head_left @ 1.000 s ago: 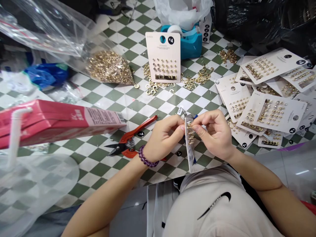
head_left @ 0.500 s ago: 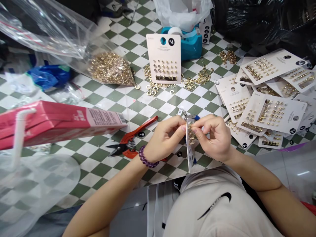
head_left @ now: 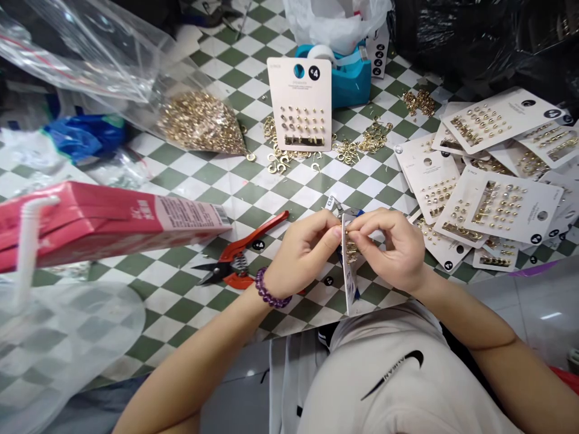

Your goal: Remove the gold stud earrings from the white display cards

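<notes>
My left hand, with a purple bead bracelet at the wrist, pinches the edge of an earring card. The card stands on edge, nearly side-on to me, with gold earring parts on its right side. At its upper part, the closed fingertips of my right hand work at the small gold pieces; what exactly they pinch is hidden. Behind the card lie blue-handled pliers, mostly covered. Left of my left hand rest red-handled pruning shears, their dark blades apart.
An upright earring card leans against a blue tape dispenser, amid loose gold hoops. A clear bag of gold parts lies left of it. Filled cards pile up on the right. A pink drink carton stands left.
Both hands keep nearly the same place at the card. The right fingers have shifted slightly at the gold pieces, and the view has moved a little.
</notes>
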Motion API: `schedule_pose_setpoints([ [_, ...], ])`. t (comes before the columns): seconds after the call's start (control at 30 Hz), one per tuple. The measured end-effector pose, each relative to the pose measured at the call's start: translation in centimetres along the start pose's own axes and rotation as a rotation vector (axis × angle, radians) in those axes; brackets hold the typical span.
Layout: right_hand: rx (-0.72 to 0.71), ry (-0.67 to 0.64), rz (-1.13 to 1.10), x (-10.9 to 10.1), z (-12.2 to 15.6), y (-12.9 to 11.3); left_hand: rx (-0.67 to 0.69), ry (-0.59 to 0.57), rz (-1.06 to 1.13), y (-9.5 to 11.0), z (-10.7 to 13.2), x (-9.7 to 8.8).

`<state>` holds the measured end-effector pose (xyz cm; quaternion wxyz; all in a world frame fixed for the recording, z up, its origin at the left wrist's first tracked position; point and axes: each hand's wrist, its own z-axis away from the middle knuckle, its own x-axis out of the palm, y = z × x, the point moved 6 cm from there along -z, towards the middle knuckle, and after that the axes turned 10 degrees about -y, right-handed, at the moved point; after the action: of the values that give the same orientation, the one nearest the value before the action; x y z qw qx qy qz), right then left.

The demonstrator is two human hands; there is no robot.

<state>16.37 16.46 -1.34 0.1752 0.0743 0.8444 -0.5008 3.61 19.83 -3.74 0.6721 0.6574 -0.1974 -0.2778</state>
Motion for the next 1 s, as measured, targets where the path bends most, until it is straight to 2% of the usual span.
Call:
schedule_pose_setpoints([
  [0.1, 0.063, -0.013, -0.001, -0.5, -0.2, 0.2, -0.020, -0.013, 0.028, 0.1, 0.1, 0.0],
  [0.27, 0.031, -0.092, 0.150, -0.8, -0.8, -0.2, -0.029, -0.086, 0.023, 0.1, 0.0, 0.0],
  [0.43, 0.026, -0.182, 0.125, -0.2, -0.9, -0.1, -0.059, -0.102, 0.053, 0.0, -0.1, 0.1],
  [0.57, 0.061, -0.177, 0.096, -0.3, -0.8, 0.0, -0.082, -0.100, 0.067, -0.1, 0.0, 0.2],
  [0.8, 0.099, -0.132, 0.065, -0.5, -0.8, 0.2, -0.176, -0.222, 0.197, -1.1, 0.2, 0.8],
  [1.0, 0.136, -0.141, 0.035, -0.6, -0.8, 0.3, -0.139, -0.188, 0.298, -1.1, 0.1, 0.8],
])
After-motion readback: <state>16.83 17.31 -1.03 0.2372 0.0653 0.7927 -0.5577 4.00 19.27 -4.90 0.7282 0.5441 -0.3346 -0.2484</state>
